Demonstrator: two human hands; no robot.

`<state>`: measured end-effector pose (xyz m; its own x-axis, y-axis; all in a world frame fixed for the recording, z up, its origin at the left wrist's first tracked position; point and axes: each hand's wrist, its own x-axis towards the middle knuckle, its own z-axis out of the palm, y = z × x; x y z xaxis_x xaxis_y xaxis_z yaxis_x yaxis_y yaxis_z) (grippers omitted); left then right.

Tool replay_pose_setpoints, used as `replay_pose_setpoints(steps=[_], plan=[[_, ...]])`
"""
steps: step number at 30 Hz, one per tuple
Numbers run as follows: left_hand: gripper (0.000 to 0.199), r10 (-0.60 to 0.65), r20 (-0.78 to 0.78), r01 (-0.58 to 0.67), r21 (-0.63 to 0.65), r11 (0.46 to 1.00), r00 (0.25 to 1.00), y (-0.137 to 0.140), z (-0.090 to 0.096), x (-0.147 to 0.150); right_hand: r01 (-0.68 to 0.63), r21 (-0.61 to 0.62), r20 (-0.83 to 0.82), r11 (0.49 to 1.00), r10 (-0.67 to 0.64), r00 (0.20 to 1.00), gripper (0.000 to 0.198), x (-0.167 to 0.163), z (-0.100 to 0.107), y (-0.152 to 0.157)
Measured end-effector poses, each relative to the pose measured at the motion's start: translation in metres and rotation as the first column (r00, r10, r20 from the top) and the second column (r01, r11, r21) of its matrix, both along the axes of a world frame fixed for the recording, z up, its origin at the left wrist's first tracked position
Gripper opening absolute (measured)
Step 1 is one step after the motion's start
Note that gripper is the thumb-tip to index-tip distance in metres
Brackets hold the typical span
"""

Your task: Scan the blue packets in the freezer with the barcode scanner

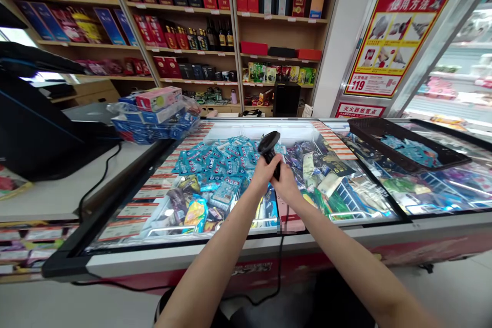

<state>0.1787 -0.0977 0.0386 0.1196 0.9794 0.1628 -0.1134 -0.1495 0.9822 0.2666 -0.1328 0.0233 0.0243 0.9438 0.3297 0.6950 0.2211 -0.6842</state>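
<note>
A black handheld barcode scanner [270,144] is held up over the glass top of a chest freezer [161,253], its head tilted up and away from me. My left hand [263,171] is wrapped round its handle from the left. From the right, my right hand [286,180] closes on the lower handle, touching the left. A black cable [282,256] runs down from it past the freezer's front. Below the hands lies a flat pink item [292,219], partly hidden by my right wrist. Many blue ice-cream packets [215,156] show under the glass.
A dark brown tray [378,136] with blue packets stands on the freezer at right. Plastic-wrapped boxes [154,113] sit at the back left, beside a counter [126,156] with a black machine [34,113]. Shelves [184,7] of boxes and bottles line the back wall.
</note>
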Motion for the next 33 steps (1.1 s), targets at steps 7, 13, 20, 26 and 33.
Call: replay_pose_setpoints(steps=[7, 13, 20, 26, 33], plan=[[0.039, 0.036, -0.191, -0.036, 0.004, 0.999, 0.981, 0.014, 0.016, -0.078, -0.190, -0.004, 0.138, 0.982, 0.189, 0.972, 0.040, -0.006, -0.003, 0.009], [0.030, 0.136, -0.360, -0.158, -0.032, 0.987, 0.923, 0.004, 0.021, -0.161, -0.484, -0.078, 0.499, 0.872, 0.454, 0.738, 0.051, -0.038, -0.016, 0.018], [0.034, -0.172, -0.344, 0.038, -0.364, 0.931, 0.923, -0.030, -0.007, -0.184, -0.390, -0.242, 0.525, 0.888, 0.458, 0.717, 0.055, -0.056, -0.031, 0.046], [0.038, -0.122, -0.305, 0.014, -0.335, 0.942, 0.945, 0.001, -0.008, -0.170, -0.373, -0.215, 0.547, 0.903, 0.428, 0.720, 0.054, -0.049, -0.031, 0.062], [0.044, -0.132, -0.376, -0.004, -0.339, 0.941, 0.917, 0.027, -0.003, -0.169, -0.515, -0.124, 0.301, 0.848, 0.527, 0.795, 0.052, -0.007, -0.018, 0.078]])
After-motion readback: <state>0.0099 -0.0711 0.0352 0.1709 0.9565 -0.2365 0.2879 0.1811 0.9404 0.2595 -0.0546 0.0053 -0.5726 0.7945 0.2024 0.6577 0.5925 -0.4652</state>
